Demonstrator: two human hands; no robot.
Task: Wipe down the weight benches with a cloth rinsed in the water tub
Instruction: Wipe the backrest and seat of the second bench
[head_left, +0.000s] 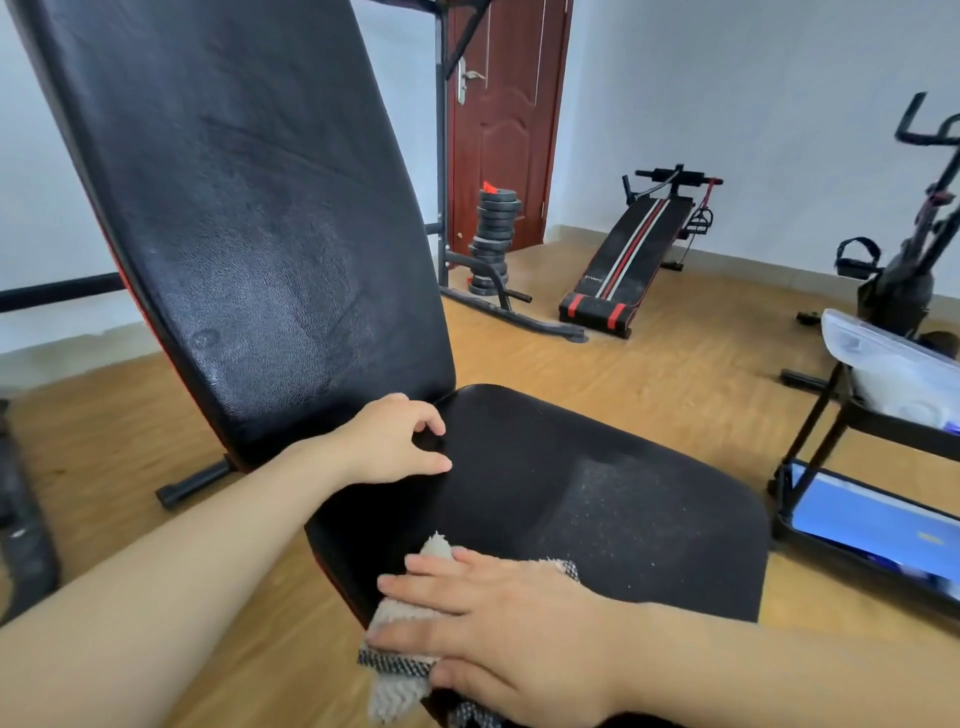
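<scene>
A black padded weight bench fills the middle: its tilted backrest (260, 218) rises to the upper left and its seat pad (613, 499) lies flat in front of me. My left hand (392, 441) rests at the gap between backrest and seat, fingers curled on the pad's edge. My right hand (498, 623) lies flat on a grey and checked cloth (400, 670), pressing it onto the seat's near left corner. Damp streaks show on the backrest. No water tub is in view.
A black sit-up bench with red and white stripes (628, 254) lies on the wooden floor near a brown door (504, 119). A stack of weight plates (493, 239) stands beside a rack frame. An exercise bike (914, 244) and a black cart with bags (883, 441) stand at the right.
</scene>
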